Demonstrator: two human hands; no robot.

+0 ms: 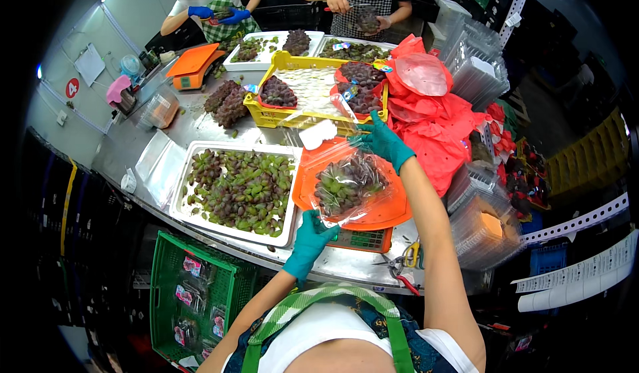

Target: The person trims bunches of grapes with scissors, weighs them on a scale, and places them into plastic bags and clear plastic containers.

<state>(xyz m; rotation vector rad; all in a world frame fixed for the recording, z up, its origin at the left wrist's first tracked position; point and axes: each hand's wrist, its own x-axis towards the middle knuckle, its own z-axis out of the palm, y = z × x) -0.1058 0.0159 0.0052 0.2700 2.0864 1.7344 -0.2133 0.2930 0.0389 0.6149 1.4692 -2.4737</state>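
Note:
A clear plastic clamshell box of dark and green grapes (344, 185) rests on the orange pan (394, 205) of a weighing scale, its lid raised. My left hand (312, 238), in a teal glove, has its fingers at the box's near edge. My right hand (382, 140), also gloved, grips the clear lid near its right side. Left of the scale, a white tray (178, 193) holds many loose grapes. Beyond the scale stands a yellow crate (269, 118) with red-wrapped grape bunches. Pruning snips (394, 263) and yellow-handled scissors (412, 255) lie at the near table edge.
Red wrapping sheets (434, 123) are heaped at the right, beside stacked clear boxes (481, 223). A green crate (199, 253) with packed boxes sits below the table's left edge. Two people work across the steel table (125, 148), near a second orange scale (194, 66).

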